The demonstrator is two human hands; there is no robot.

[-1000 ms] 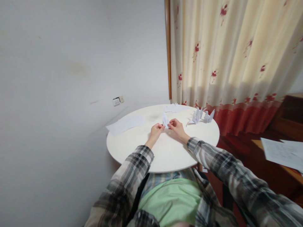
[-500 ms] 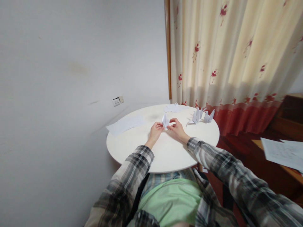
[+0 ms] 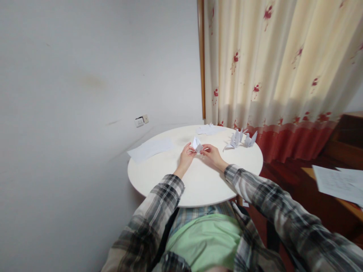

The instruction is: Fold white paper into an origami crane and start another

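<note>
Tilted lower than before, folded paper piece is now pointing up-left; we are pinching it between left hand and right hand fingers above tabletop.

Small white folded paper piece, partly worked origami w/ pointed flaps; one flap sticks up and leans left, the rest too small to make out. Held just above the round white worktop, near its middle-far part, pinched between left hand and right hand. Both hands' fingertips meet on its lower edge, left grip at its left side, right grip at its right.
</note>
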